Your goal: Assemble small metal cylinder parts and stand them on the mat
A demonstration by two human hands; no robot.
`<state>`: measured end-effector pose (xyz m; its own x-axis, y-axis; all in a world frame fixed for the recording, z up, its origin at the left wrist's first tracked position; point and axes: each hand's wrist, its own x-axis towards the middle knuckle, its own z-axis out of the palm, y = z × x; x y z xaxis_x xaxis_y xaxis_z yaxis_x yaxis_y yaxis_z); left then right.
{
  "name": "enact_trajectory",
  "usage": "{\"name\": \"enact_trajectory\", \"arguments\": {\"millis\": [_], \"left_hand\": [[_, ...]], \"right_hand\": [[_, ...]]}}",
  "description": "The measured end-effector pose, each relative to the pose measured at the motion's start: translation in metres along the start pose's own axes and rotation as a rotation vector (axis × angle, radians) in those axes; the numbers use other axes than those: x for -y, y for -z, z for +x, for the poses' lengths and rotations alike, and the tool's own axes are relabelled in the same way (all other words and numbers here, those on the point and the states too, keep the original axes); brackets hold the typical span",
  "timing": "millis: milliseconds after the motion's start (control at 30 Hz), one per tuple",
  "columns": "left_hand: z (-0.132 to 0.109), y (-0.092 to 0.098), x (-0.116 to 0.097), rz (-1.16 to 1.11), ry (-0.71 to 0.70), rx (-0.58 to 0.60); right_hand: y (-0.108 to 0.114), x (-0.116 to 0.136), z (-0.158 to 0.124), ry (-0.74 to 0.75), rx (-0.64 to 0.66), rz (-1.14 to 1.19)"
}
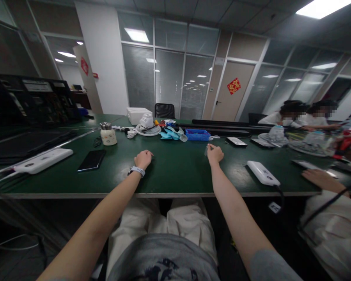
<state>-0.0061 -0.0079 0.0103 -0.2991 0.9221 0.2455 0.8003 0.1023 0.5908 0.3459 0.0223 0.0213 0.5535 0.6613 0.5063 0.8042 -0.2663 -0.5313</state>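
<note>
My left hand (143,159) rests on the green table (175,175), its fingers curled in and a watch (136,171) with a pale band on the wrist. Nothing shows sticking out of it, though the palm side is hidden. To the right, my right hand (215,153) is closed in a pinch just above or on the tabletop. A small translucent piece (206,150) shows at its fingertips; its exact kind is too small to tell. Beyond the hands lie light-blue fan blades (170,134), a blue basket (197,135) and a white fan part with a round grille (148,127).
At left are a black phone (91,160), a cream bottle (108,134) and a white power strip (43,160). Another white power strip (262,173) lies at right, near a co-worker's hand (321,178). A white box (138,115) stands at the back.
</note>
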Motion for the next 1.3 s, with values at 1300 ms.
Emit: {"name": "enact_trajectory", "arguments": {"millis": [1300], "left_hand": [[-0.001, 0.001, -0.001, 0.005, -0.013, 0.026]], "right_hand": [[0.01, -0.012, 0.002, -0.474, 0.058, 0.173]]}}
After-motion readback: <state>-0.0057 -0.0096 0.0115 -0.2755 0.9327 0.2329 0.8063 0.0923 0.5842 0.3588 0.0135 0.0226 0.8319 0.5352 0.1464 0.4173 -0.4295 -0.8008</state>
